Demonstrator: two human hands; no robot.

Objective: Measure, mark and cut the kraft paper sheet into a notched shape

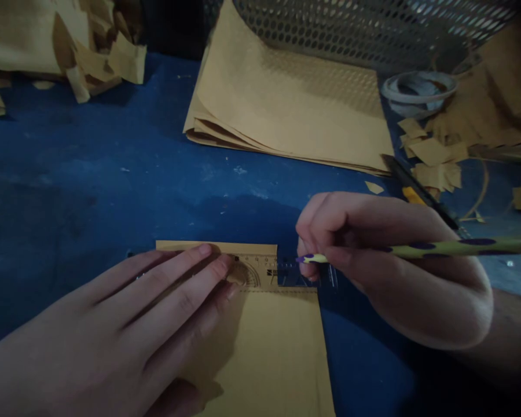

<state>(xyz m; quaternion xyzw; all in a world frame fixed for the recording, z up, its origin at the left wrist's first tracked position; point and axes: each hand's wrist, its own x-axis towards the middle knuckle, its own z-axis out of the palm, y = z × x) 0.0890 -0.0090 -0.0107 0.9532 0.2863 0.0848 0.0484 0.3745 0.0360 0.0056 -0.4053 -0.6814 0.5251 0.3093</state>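
A sheet of brown paper (278,347) lies on the blue tabletop, with a narrower strip standing out at its far edge. Across that edge sits a clear plastic ruler (260,269) with a protractor arc printed on it; its right end reaches past the paper. My left hand (147,313) rests with fingers stretched out, pressing on the ruler and paper. Wrapped round a yellow-green pencil with purple spots (443,248), my right hand (386,266) is at the ruler's right end. The pencil's tip points left, close to the strip's right edge.
A folded stack of brown paper (295,104) lies at the back, before a perforated metal basket (351,35). To the right are a black-and-yellow cutter (421,191), a roll of tape (419,92) and paper scraps (436,150). More scraps (108,61) lie back left.
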